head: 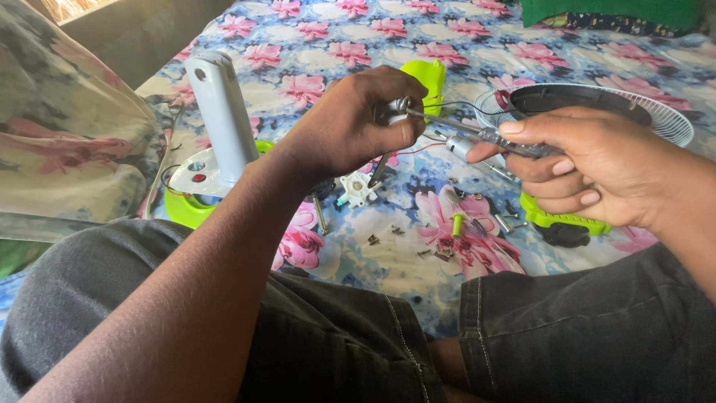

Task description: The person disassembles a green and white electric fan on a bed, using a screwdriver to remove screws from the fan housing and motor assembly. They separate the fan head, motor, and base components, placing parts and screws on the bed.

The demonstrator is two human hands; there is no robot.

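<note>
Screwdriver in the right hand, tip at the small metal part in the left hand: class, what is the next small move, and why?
Probably a slow turn of the screwdriver while pressing lightly. The right hand holds its clear handle, its tip meets the small metal part gripped in the left hand, and loose screws lie on the floral sheet.
</note>
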